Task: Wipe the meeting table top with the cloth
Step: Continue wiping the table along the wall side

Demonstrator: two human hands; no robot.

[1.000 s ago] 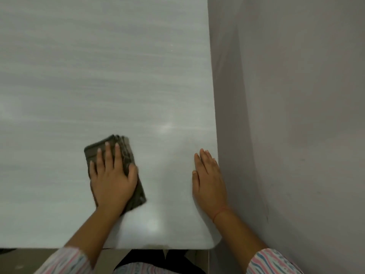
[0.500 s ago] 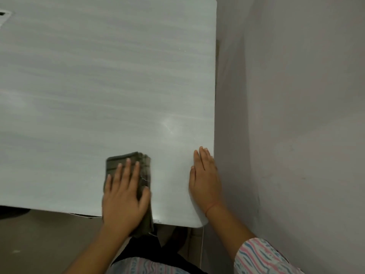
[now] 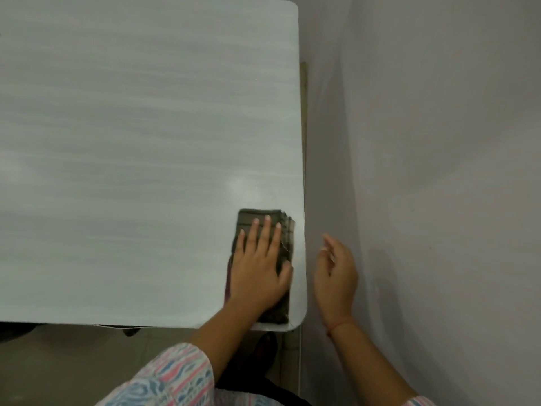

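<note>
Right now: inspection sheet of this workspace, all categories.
Surface: table top, pale grey grain.
Job's things: cloth, dark, folded, flat near the table's near right corner.
Clutter: nothing seen.
Hands: left hand pressing flat on the cloth; right hand off the table beside its right edge, holding nothing.
Cables: nothing seen.
Surroundings: wall close on the right; floor below the near edge.

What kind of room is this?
Probably an office meeting room: a large pale table top with rounded corners, close beside a plain wall, and a folded cloth under the left hand.
</note>
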